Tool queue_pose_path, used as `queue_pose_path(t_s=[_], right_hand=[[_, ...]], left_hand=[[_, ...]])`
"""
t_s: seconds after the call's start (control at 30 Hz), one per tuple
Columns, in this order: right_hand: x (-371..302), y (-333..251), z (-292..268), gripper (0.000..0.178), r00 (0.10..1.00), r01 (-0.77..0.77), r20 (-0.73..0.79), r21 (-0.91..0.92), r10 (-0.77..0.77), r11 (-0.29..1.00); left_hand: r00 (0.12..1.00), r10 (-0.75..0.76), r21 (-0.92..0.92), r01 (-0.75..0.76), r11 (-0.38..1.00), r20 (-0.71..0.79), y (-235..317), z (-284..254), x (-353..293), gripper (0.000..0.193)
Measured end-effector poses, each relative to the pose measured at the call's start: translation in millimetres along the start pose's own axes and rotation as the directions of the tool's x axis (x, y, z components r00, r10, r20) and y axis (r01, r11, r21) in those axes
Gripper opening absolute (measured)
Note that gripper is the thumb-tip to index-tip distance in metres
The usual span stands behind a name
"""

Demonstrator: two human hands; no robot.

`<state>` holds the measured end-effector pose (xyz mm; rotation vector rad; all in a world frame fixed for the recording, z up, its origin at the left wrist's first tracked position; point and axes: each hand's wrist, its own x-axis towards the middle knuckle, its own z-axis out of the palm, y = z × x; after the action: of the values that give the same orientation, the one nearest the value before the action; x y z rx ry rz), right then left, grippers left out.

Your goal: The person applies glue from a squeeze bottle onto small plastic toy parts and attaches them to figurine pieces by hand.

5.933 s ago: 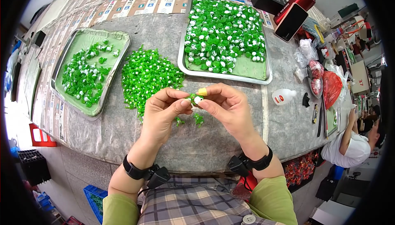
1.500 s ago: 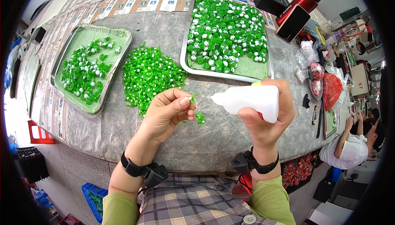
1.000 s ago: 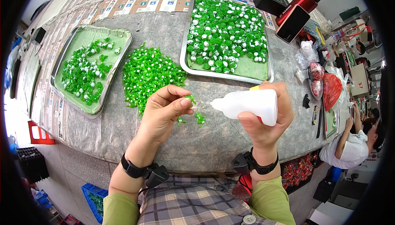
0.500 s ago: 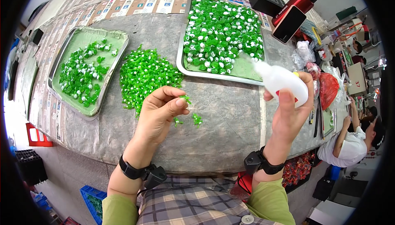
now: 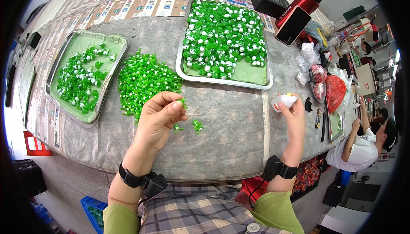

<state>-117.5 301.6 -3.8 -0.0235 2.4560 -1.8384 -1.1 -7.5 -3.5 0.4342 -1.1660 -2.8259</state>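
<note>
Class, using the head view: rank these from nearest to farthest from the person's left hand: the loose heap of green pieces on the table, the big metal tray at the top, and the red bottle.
1. The loose heap of green plastic pieces, just above the left hand.
2. The big metal tray, up and to the right.
3. The red bottle, far top right.

Small craft workshop, long covered worktable (image 5: 230, 123), metal trays (image 5: 222, 80) of green pieces (image 5: 145, 80), co-worker (image 5: 363, 144) seated nearby

Your one head-worn fisheye view looks steeply down from close above the grey cloth-covered bench (image 5: 230, 127), facing its far edge; your forearms enter from below, and straight edges bow near the rim.
</note>
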Motion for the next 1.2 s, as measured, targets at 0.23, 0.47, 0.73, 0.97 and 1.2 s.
queue_pose_path(t_s=[0.23, 0.47, 0.73, 0.97, 1.2], right_hand=[[-1.6, -64.1, 15.5, 0.032, 0.692, 0.383, -0.314, -0.604, -0.65, 0.699], [30.3, -75.8, 102.3, 0.016, 0.895, 0.439, 0.254, -0.353, -0.366, 0.826], [59.4, -46.7, 133.8, 0.017, 0.823, 0.568, 0.371, -0.574, -0.43, 0.59], [33.4, -82.2, 124.9, 0.013, 0.837, 0.545, 0.352, -0.466, -0.419, 0.697], [-15.6, -78.5, 133.4, 0.019, 0.658, 0.023, 0.724, 0.254, -0.205, 0.967]], left_hand=[[0.999, -0.046, -0.185, 0.048, 0.982, 0.018, 0.0, -1.8, 2.4, 0.011], [0.999, -0.047, -0.209, 0.049, 0.977, 0.014, 0.9, -6.1, 1.7, 0.012], [0.999, -0.047, -0.163, 0.047, 0.986, 0.004, 2.0, -0.6, 1.0, 0.011], [0.999, -0.044, -0.138, 0.044, 0.989, 0.002, 3.7, -1.0, 1.0, 0.012], [0.999, -0.035, -0.114, 0.039, 0.993, 0.035, 1.1, -2.5, 0.7, 0.012]])
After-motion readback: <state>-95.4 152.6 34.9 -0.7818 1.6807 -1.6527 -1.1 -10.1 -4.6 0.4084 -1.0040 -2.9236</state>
